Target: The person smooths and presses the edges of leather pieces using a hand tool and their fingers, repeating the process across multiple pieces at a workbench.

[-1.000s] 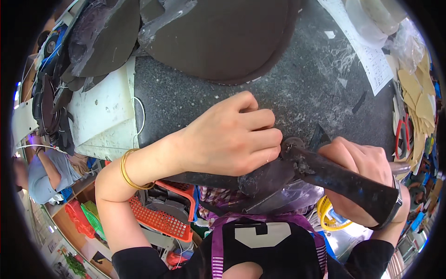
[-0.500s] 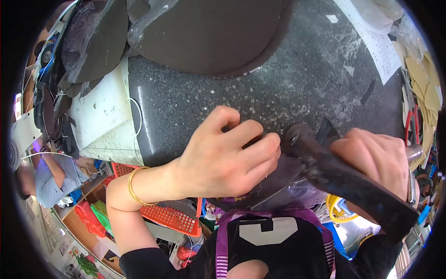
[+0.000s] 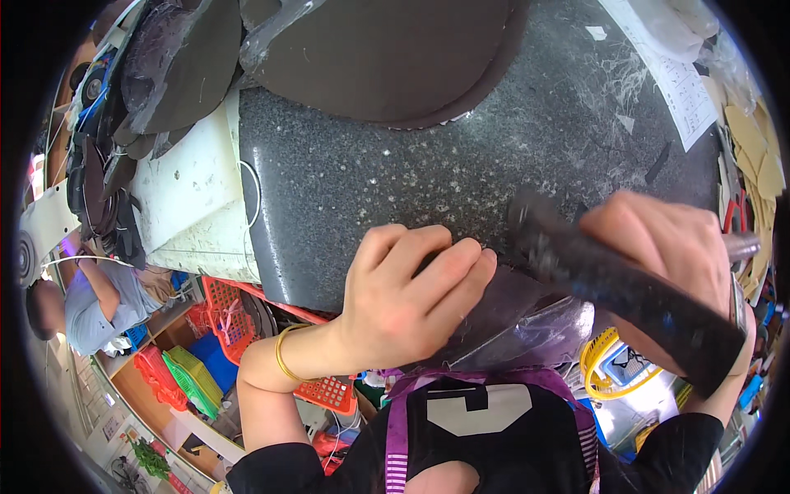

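My right hand (image 3: 658,247) is closed around the handle of a hammer (image 3: 625,284), and the pale end of the handle sticks out past the fist. The long dark hammer head slants across in front of it, smeared by motion, with its far end over the work surface's near edge. My left hand (image 3: 411,296) is closed, its fingertips pressed on the edge of a thin dark brown sheet piece (image 3: 506,305). That piece hangs toward my lap with glossy clear plastic beside it. What lies right under the left fingertips is hidden.
A speckled dark work surface (image 3: 329,189) holds large dark brown cut pieces (image 3: 370,58) at the back. Paper (image 3: 687,99) and tan pieces (image 3: 757,156) lie to the right. Red baskets (image 3: 226,313) stand lower left. Another person (image 3: 111,300) sits at the far left.
My left hand has shifted a little toward me, its fingers drawn closer together. My right hand has moved slightly away from me with the hammer, whose head is now blurred.
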`<action>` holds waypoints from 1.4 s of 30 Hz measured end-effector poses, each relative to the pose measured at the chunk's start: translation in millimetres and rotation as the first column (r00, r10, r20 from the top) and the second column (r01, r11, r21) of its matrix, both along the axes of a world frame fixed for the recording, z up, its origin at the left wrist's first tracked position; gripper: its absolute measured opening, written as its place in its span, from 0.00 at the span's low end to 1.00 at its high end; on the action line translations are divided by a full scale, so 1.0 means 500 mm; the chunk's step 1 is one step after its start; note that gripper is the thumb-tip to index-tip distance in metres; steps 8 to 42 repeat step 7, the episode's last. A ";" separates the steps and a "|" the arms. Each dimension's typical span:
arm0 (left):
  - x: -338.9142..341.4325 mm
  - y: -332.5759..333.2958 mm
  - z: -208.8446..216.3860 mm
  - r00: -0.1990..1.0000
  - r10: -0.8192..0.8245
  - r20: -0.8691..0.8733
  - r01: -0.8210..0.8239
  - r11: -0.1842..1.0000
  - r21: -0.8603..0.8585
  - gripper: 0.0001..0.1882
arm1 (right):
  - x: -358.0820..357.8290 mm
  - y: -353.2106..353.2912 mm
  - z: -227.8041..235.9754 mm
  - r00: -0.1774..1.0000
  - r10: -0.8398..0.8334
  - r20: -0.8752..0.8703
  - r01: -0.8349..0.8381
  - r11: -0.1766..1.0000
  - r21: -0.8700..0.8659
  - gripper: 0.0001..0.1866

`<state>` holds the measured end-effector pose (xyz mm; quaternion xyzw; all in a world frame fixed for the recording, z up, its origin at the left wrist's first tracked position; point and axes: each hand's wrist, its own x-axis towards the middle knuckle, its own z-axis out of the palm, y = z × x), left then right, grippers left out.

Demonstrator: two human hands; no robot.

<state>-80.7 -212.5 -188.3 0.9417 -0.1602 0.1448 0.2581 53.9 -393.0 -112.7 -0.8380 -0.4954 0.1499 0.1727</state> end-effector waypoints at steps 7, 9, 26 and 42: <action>-0.002 -0.016 0.027 1.000 0.015 -0.027 -0.011 0.991 0.132 0.09 | 0.001 0.018 0.009 0.992 0.050 -0.112 -0.050 0.999 0.002 0.12; -0.002 -0.016 0.027 1.000 0.015 -0.027 -0.011 0.991 0.132 0.09 | 0.001 0.018 0.009 0.992 0.050 -0.112 -0.050 0.999 0.002 0.12; -0.002 -0.016 0.027 1.000 0.015 -0.027 -0.011 0.991 0.132 0.09 | 0.001 0.018 0.009 0.992 0.050 -0.112 -0.050 0.999 0.002 0.12; -0.002 -0.016 0.027 1.000 0.015 -0.027 -0.011 0.991 0.132 0.09 | 0.001 0.018 0.009 0.992 0.050 -0.112 -0.050 0.999 0.002 0.12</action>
